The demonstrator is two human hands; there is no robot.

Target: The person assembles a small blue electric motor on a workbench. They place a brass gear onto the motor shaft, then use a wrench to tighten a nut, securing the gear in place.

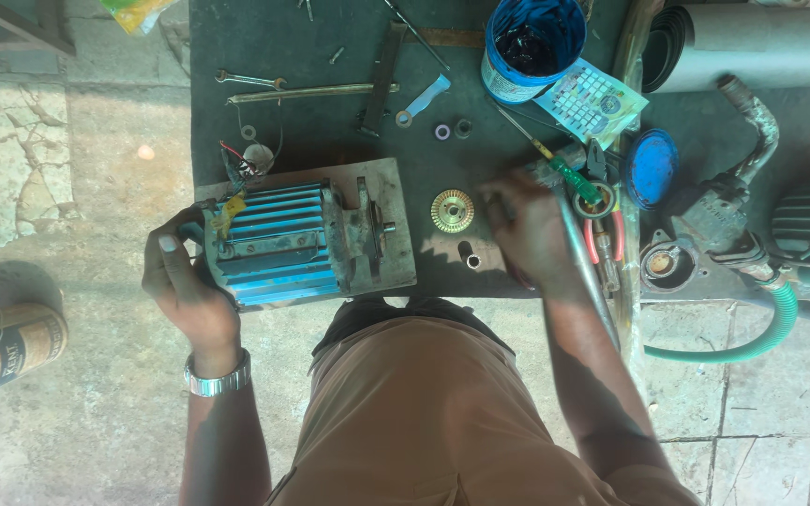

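A blue finned electric motor (278, 242) lies on its side on a small wooden board (396, 201), its grey end plate and shaft pointing right. My left hand (185, 281), with a metal watch at the wrist, grips the motor's left end. My right hand (529, 230) is blurred, hovering over the mat just right of a brass impeller (452, 211) and near a small metal sleeve (472, 258). Whether it holds anything cannot be made out. A green-handled screwdriver (574, 173) lies just beyond its fingers.
On the dark mat (264, 47) lie spanners (297, 92), a flat bar, small rings and bolts. A blue tub of dark grease (533, 37), its blue lid (652, 167), red pliers (616, 234), a pump body with green hose (761, 328) and a tin (2, 351) surround it.
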